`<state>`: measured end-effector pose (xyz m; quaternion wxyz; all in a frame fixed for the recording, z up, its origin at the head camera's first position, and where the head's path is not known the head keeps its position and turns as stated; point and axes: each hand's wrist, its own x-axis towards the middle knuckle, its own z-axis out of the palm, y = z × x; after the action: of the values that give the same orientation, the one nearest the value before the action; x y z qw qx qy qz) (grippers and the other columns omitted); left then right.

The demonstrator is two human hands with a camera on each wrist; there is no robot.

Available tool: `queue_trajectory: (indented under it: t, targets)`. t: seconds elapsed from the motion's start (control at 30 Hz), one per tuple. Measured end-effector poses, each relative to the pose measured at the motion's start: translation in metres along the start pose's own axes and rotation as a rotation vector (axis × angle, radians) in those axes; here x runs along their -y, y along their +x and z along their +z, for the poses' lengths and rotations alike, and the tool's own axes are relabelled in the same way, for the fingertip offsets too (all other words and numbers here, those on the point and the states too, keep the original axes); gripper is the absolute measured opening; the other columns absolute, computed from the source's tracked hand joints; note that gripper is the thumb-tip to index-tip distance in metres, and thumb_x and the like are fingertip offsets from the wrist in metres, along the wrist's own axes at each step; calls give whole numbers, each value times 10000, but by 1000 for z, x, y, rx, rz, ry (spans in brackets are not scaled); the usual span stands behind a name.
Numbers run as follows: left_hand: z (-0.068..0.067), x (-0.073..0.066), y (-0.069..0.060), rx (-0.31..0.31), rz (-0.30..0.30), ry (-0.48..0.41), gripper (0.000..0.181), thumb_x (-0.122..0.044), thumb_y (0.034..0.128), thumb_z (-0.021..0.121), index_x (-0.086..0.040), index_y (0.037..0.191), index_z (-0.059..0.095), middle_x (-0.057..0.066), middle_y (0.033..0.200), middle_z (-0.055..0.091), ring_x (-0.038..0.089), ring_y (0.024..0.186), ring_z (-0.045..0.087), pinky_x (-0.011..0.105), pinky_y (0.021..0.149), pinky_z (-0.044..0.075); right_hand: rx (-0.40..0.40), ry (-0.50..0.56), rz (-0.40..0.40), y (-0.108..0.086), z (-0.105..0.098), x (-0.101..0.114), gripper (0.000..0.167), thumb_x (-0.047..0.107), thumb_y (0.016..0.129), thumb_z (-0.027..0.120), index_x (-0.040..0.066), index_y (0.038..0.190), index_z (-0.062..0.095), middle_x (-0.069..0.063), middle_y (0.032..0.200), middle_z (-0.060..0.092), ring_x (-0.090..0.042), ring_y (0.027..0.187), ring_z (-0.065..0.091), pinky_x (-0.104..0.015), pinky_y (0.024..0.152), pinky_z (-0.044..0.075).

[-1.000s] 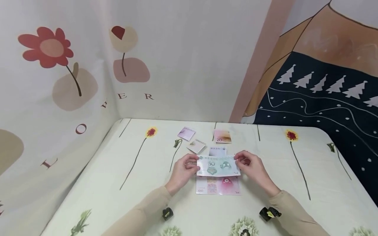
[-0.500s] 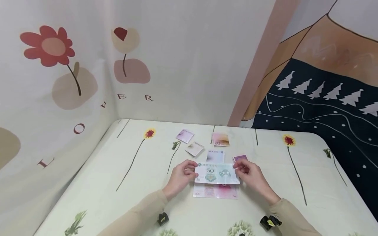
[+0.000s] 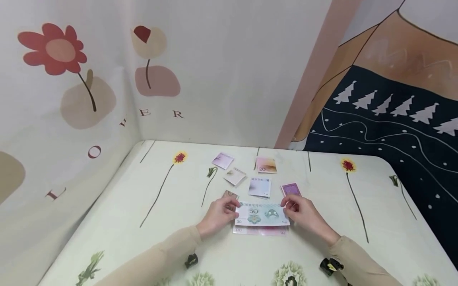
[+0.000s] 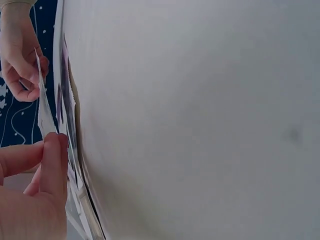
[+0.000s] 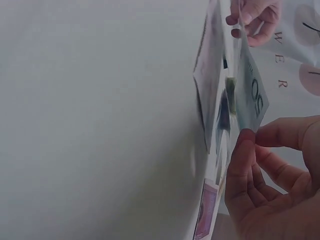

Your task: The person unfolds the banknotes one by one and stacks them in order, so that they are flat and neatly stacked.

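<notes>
Left hand (image 3: 218, 215) and right hand (image 3: 305, 211) each pinch one end of the green 50 note (image 3: 262, 215), low in the head view, just right of middle. Its long side runs left to right; the pink 100 note (image 3: 259, 230) peeks out below, near both hands.
</notes>
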<state>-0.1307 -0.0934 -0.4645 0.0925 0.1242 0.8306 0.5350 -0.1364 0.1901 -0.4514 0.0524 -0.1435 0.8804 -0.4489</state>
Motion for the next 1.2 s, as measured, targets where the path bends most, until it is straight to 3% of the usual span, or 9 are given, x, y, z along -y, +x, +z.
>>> queue_trajectory:
  t: [0.37,0.7,0.87,1.2]
  targets:
    - [-5,-4,1,72,-1,108,200,106,765,687,16,942,661,78,871,637,164,757,627,231,690,532,128,-105,-88,0,1,-4,111,-30,859,629,72,902,630,41,688,511,-77,600,461,-232,497,413]
    - [-10,-11,7,166,-36,197,180,57,776,717,-13,941,702,10,806,593,129,764,548,264,713,482,128,-189,-72,0,7,-7,135,-22,833,625,105,873,642,69,660,491,-72,580,442,-223,513,384]
    - [-12,-16,11,215,-89,209,174,43,782,728,-18,944,718,12,804,568,138,774,514,256,696,470,128,-207,-79,1,9,-6,146,-27,822,615,109,870,639,71,643,474,-66,563,419,-221,510,360]
    - [-11,-17,13,238,-145,213,153,32,787,738,-24,929,736,-6,795,602,131,750,524,243,674,464,153,-197,-81,1,8,-5,164,-43,819,624,110,877,612,57,654,455,-76,570,404,-224,501,338]
